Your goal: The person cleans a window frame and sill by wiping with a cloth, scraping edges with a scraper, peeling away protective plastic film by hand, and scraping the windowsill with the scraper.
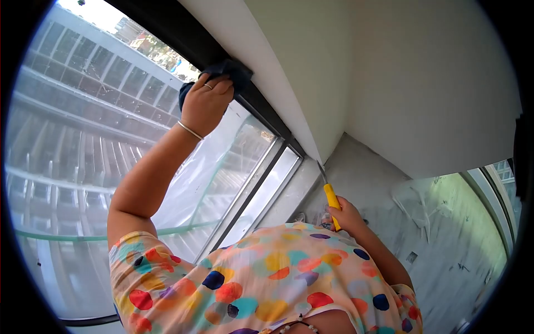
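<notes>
Left hand has a dark blue cloth bunched under the fingers, pressed on the black window frame beside the glass. Right hand's wrapped around a yellow-handled tool near the shirt, thin metal end pointing away from the body.

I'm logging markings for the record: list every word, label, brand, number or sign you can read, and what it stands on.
No readable text in view.
Yellow-handled tool in the right hand: no lettering visible.
Dark cloth and window frame: none visible.
Distant buildings outside: too small and blurred to tell.
</notes>
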Available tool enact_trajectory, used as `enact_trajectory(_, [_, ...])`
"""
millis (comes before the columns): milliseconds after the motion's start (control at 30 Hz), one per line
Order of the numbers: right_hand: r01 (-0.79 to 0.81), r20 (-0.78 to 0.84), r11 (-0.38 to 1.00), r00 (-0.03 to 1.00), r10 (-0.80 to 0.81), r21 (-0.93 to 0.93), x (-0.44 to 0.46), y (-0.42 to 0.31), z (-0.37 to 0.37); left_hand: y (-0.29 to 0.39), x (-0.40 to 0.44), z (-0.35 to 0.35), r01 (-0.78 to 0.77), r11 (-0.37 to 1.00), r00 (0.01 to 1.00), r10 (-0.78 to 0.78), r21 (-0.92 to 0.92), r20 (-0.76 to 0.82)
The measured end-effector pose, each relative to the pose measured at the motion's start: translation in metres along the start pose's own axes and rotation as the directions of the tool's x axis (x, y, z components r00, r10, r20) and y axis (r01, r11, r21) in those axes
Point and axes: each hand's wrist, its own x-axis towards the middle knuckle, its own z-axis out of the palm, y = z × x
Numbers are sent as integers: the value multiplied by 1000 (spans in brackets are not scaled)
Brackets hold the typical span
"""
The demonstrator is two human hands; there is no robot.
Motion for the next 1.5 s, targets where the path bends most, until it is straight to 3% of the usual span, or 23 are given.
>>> enact_trajectory(133, [11, 59, 1000, 998, -12, 21, 22, 14, 11, -63, 29, -76, 67, 959, 973, -2, 275, -230])
enact_trajectory(233, [-2, 152, 999, 988, 8, -40, 31, -12, 20, -56, 28, -64, 127, 952, 960, -47, 278, -277])
enact_trajectory(400, [29, 158, 995, 987, -15, -90, 39, -31, 25, -5, -3, 16, -17, 999, 993, 21, 36, -115])
enact_trajectory(433, [27, 144, 995, 989, -13, -98, 38, -34, 23, 7, -6, 27, -51, 998, 999, 51, 37, -2])
enact_trajectory(500, [8, 99, 994, 995, 3, -112, 25, -32, 15, 19, -8, 33, -65, 994, 997, 60, 93, 55])
enact_trajectory(700, [-35, -43, 995, 999, 31, -92, -4, -5, -13, -55, 19, -66, 2, 972, 992, 28, 236, -123])
enact_trajectory(833, [-96, -97, 990, 992, 86, -104, -4, 8, -20, -118, 49, -139, 138, 900, 923, 35, 413, -384])
enact_trajectory(967, [-49, -61, 999, 997, 48, -15, -4, 8, -12, -111, 47, -124, 283, 870, 863, -47, 405, -503])
enact_trajectory(1167, [-81, -140, 997, 987, 81, 3, -20, 8, -8, -22, 13, -15, 46, 988, 960, -3, 146, -279])
enact_trajectory(1267, [-76, -229, 997, 971, 71, -14, -44, 33, -21, 44, -10, 53, -38, 999, 994, 35, 27, 108])
enact_trajectory(1300, [-62, -269, 998, 961, 59, -3, -52, 50, -27, 67, -21, 75, -33, 999, 962, 35, -12, 269])
enact_trajectory(1333, [-50, -327, 998, 943, 57, 29, -64, 67, -31, 88, -28, 85, 12, 996, 869, 34, -89, 494])
enact_trajectory(1367, [-66, -359, 993, 929, 95, 95, -80, 80, -33, 106, -33, 96, 206, 947, 655, 53, -246, 754])
enact_trajectory(1400, [-77, -402, 981, 905, 143, 175, -97, 91, -36, 124, -45, 112, 437, 811, 574, 81, -389, 815])
enact_trajectory(1433, [-77, -448, 961, 873, 194, 266, -116, 105, -39, 141, -75, 157, 545, 642, 629, 112, -539, 769])
enact_trajectory(1467, [-28, -504, 945, 840, 199, 327, -134, 120, -35, 160, -90, 163, 717, 339, 610, 121, -610, 783])
enact_trajectory(1500, [-9, -531, 904, 807, 259, 427, -147, 143, -31, 185, -117, 212, 818, -129, 575, 164, -561, 801])
